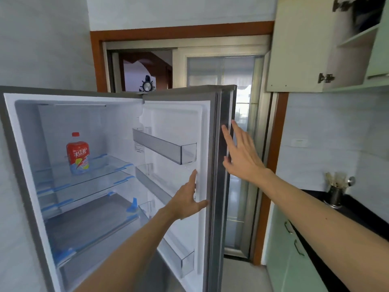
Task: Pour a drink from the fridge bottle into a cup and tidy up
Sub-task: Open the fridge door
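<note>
The fridge stands open in front of me, its door (219,186) swung out to the right. A bottle (78,154) with a red cap and a red label stands upright on the top glass shelf (101,167), alone inside. My left hand (187,199) is open, fingers spread, flat against the door's white inner lining near its edge. My right hand (242,152) is open too, fingers apart, at the door's steel outer edge. Neither hand holds anything. No cup is in view.
Door bins (168,148) line the inner side of the door. A dark counter (357,216) with a metal utensil holder (335,194) runs along the right, green cabinets below it. An open wall cupboard (347,43) hangs above. A glass sliding door (237,144) lies behind the fridge door.
</note>
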Demonstrator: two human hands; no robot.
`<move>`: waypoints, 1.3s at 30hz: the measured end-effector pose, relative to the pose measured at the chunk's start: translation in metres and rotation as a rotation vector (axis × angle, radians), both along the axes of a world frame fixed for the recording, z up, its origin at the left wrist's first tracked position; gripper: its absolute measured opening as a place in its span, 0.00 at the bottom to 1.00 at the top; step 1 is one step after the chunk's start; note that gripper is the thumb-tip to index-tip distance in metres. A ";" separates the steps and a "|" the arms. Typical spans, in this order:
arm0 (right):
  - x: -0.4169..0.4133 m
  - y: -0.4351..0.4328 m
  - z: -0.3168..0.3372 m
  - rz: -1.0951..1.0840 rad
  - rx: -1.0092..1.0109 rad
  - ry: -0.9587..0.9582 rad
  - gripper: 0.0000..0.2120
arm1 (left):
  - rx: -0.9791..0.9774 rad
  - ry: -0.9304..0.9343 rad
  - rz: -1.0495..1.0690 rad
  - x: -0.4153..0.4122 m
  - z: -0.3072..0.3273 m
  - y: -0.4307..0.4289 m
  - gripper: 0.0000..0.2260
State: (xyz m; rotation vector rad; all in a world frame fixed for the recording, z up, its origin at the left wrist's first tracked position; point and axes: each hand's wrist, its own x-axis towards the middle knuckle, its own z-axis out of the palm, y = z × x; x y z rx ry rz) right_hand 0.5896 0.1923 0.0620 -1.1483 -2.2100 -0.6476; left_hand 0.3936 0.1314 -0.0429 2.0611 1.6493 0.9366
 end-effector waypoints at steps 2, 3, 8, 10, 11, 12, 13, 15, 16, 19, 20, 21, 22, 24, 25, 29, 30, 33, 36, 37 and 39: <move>0.010 0.010 0.001 -0.014 -0.042 -0.002 0.46 | 0.002 0.012 0.001 0.013 -0.001 0.015 0.47; 0.015 0.014 0.003 -0.022 -0.067 -0.008 0.47 | 0.004 0.021 0.006 0.019 -0.001 0.021 0.47; 0.038 0.037 0.011 -0.060 -0.142 -0.033 0.48 | 0.002 0.065 0.033 0.044 -0.001 0.051 0.48; 0.045 0.045 0.013 -0.057 -0.165 -0.046 0.48 | -0.004 0.080 0.031 0.052 0.000 0.061 0.48; 0.048 0.048 0.013 -0.053 -0.182 -0.047 0.48 | -0.009 0.083 0.032 0.055 0.001 0.065 0.48; 0.051 0.051 0.013 -0.049 -0.198 -0.046 0.48 | -0.015 0.086 0.034 0.058 0.002 0.069 0.49; 0.053 0.054 0.013 -0.046 -0.214 -0.046 0.48 | -0.020 0.091 0.036 0.062 0.002 0.073 0.49; 0.058 0.059 0.012 -0.036 -0.242 -0.044 0.48 | -0.030 0.103 0.039 0.067 0.003 0.080 0.49; 0.060 0.061 0.012 -0.026 -0.262 -0.041 0.47 | -0.033 0.112 0.041 0.070 0.003 0.083 0.49; 0.065 0.065 0.012 0.019 -0.322 -0.035 0.46 | -0.037 0.143 0.052 0.075 0.006 0.092 0.48; 0.066 0.066 0.012 0.028 -0.339 -0.044 0.46 | -0.038 0.153 0.057 0.077 0.007 0.094 0.48; 0.067 0.067 0.013 0.032 -0.355 -0.054 0.45 | -0.037 0.164 0.060 0.078 0.008 0.096 0.47; 0.068 0.068 0.013 0.031 -0.372 -0.057 0.45 | -0.037 0.173 0.062 0.080 0.009 0.098 0.47; 0.069 0.070 0.015 0.026 -0.399 -0.048 0.45 | -0.041 0.190 0.066 0.083 0.010 0.101 0.47; 0.069 0.072 0.016 0.025 -0.410 -0.042 0.45 | -0.043 0.195 0.067 0.084 0.010 0.102 0.47; 0.069 0.076 0.014 0.026 -0.441 -0.018 0.46 | -0.056 0.210 0.077 0.088 0.012 0.106 0.47; 0.069 0.077 0.014 0.028 -0.447 -0.013 0.46 | -0.057 0.213 0.083 0.089 0.013 0.106 0.47; 0.070 0.078 0.013 0.021 -0.459 -0.007 0.47 | -0.046 0.246 0.110 0.090 0.014 0.106 0.46; 0.070 0.078 0.015 0.032 -0.504 0.004 0.47 | -0.034 0.319 0.142 0.086 0.014 0.103 0.45; 0.071 0.077 0.017 0.040 -0.537 0.011 0.47 | -0.033 0.341 0.151 0.083 0.014 0.101 0.44; 0.072 0.075 0.019 0.041 -0.593 -0.008 0.47 | -0.031 0.382 0.176 0.074 0.015 0.094 0.42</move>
